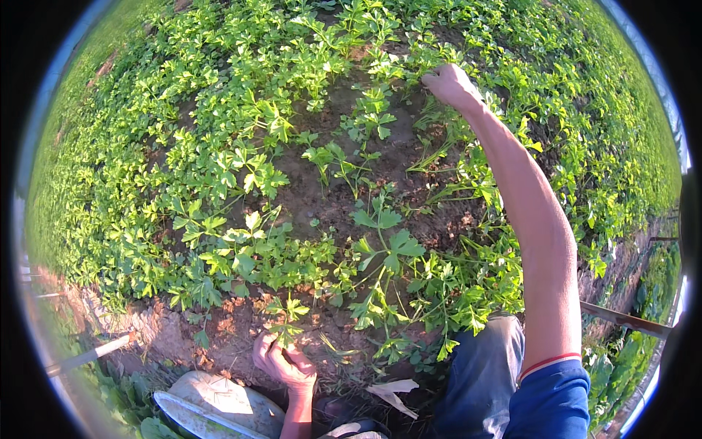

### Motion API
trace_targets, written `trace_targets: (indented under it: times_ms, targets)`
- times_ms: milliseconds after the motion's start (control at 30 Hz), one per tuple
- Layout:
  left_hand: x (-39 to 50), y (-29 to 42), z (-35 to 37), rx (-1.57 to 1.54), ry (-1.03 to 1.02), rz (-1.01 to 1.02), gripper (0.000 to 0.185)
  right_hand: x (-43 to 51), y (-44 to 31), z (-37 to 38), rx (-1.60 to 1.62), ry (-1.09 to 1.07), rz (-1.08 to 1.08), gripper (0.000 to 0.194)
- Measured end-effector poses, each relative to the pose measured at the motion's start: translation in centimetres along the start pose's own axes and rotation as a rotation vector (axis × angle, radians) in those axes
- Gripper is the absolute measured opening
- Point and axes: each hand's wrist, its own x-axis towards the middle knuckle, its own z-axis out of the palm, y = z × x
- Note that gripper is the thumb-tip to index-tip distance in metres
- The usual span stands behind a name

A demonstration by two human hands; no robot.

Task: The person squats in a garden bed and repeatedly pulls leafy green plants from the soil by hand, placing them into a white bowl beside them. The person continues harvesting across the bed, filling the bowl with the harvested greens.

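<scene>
My left hand (pixel 285 365) is low over the bare edge of the bed, its fingers curled around a leafy celery-like sprig (pixel 286 324) whose leaves rise above the fingertips. My right arm stretches far forward over the bed. At its end, my right hand (pixel 452 88) is bent into a fist among the plants, its fingertips hidden, so whatever it grips cannot be made out. Between the hands, a larger celery-like plant (pixel 392 249) spreads its leaves over brown soil (pixel 307 186). Several stems (pixel 436 159) lean over near the right forearm.
A whitish, dirt-marked container (pixel 219 403) lies left of my left wrist. My bent knee (pixel 485 367) in blue trousers presses close to the bed's edge. A pale scrap (pixel 394 392) lies on the ground. Poles (pixel 90 354) jut in at both sides; dense greenery (pixel 137 164) surrounds the thinner middle.
</scene>
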Motion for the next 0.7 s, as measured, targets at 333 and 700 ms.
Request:
trace_targets:
  times_ms: [333,700]
  targets:
    - [0.3,0.2,-0.1,0.008,-0.019,0.012,0.019,-1.3,-4.9,0.0,-0.169,-0.101,-0.295,0.038]
    - [0.1,0.6,0.3,0.017,-0.046,0.029,0.024,-1.3,-2.0,6.3,-0.473,-0.076,-0.295,0.018]
